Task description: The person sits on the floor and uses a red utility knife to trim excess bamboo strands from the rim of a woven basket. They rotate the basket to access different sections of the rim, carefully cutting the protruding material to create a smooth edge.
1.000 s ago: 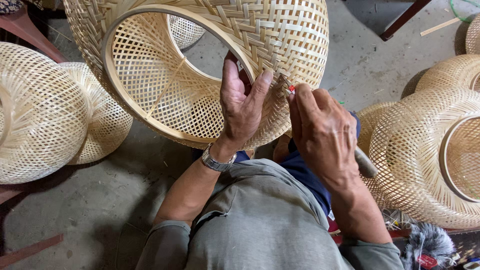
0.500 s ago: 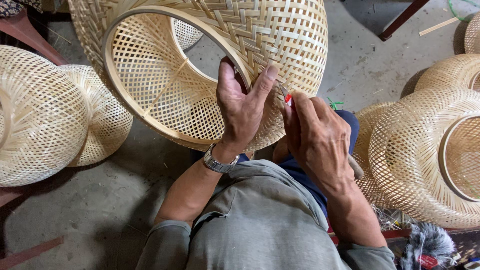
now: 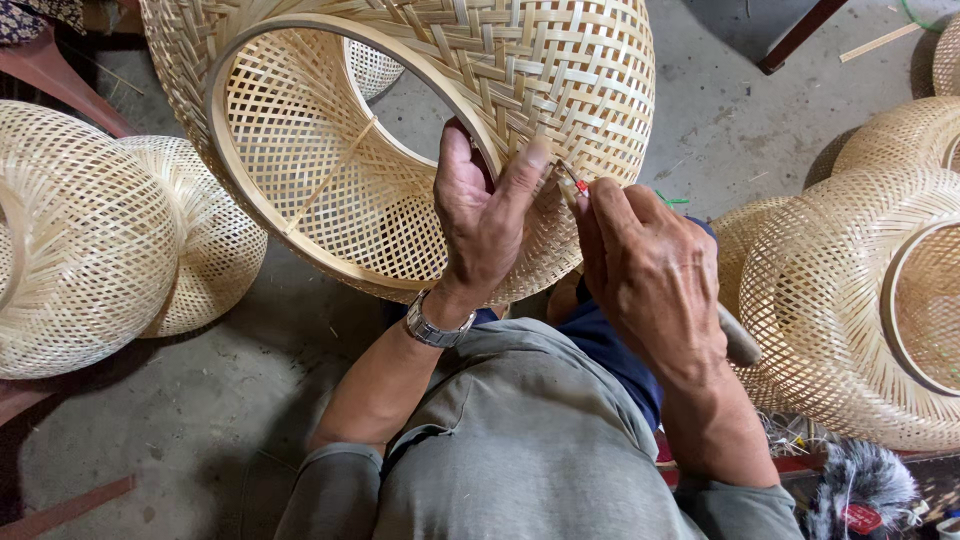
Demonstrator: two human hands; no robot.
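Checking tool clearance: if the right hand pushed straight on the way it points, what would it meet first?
Probably the woven bamboo shade: the right hand points its small red-tipped tool at the weave beside the left hand's thumb.

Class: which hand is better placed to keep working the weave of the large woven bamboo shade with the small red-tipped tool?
Probably right: the right hand pinches the small red-tipped tool against the weave; the left hand grips the large woven bamboo shade.

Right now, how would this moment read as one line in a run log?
left hand: grips rim of woven bamboo lampshade | right hand: pinches small red-tipped tool against weave | finished shades on floor both sides
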